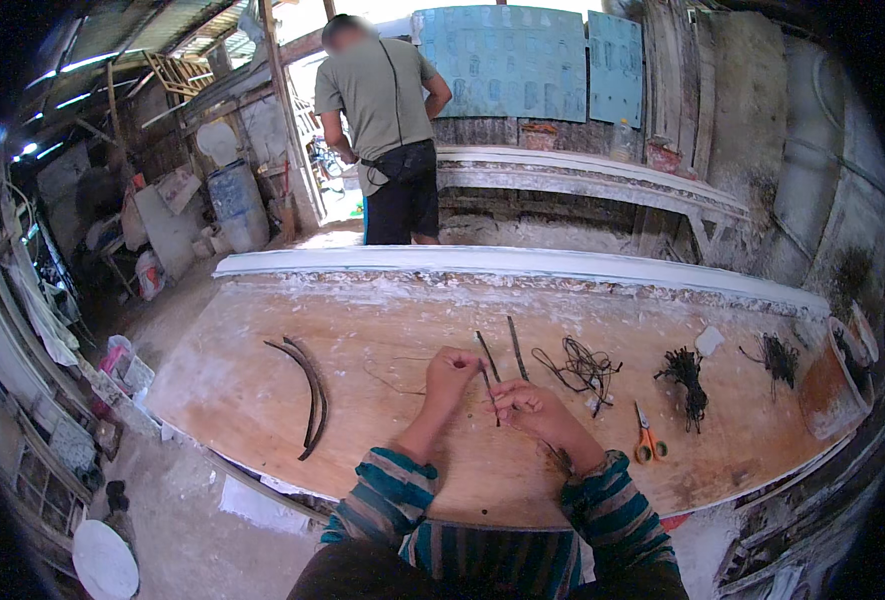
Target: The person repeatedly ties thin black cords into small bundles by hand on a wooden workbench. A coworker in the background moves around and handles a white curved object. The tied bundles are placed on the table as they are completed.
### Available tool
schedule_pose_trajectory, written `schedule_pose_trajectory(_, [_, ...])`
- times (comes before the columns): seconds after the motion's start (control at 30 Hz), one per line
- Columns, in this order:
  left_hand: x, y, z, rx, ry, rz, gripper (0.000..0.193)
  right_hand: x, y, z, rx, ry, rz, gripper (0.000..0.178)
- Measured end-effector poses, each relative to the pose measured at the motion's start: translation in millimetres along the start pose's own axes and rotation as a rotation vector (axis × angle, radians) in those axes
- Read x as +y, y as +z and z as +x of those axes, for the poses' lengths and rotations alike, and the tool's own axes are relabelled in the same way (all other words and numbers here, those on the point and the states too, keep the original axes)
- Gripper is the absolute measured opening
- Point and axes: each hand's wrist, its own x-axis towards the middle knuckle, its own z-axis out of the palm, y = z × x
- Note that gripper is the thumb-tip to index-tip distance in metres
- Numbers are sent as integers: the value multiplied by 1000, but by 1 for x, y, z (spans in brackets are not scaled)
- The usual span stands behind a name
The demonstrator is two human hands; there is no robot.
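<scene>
A thin dark strip stands slanting between my hands over the wooden tabletop. My left hand is closed in a pinch at its middle. Lower down, my right hand has its fingers closed on the same strip, whose bottom end pokes out below them. A second dark strip lies just beyond my right hand. Thin cord trails on the wood left of my left hand. To the right of my right hand lies a loose tangle of black cord.
Curved black strips lie at left. Orange-handled scissors, a black cord bundle, a second bundle and a white piece lie at right, near a container. Beyond the table, a person stands facing away.
</scene>
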Motion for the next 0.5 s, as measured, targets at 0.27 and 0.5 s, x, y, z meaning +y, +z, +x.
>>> schedule_pose_trajectory(0.27, [-8,6,-7,-83,37,9,9,-10,1,0,135,-26,-86,9])
schedule_pose_trajectory(0.5, [0,8,-9,-393,134,115,6,3,-11,4,474,17,-134,11])
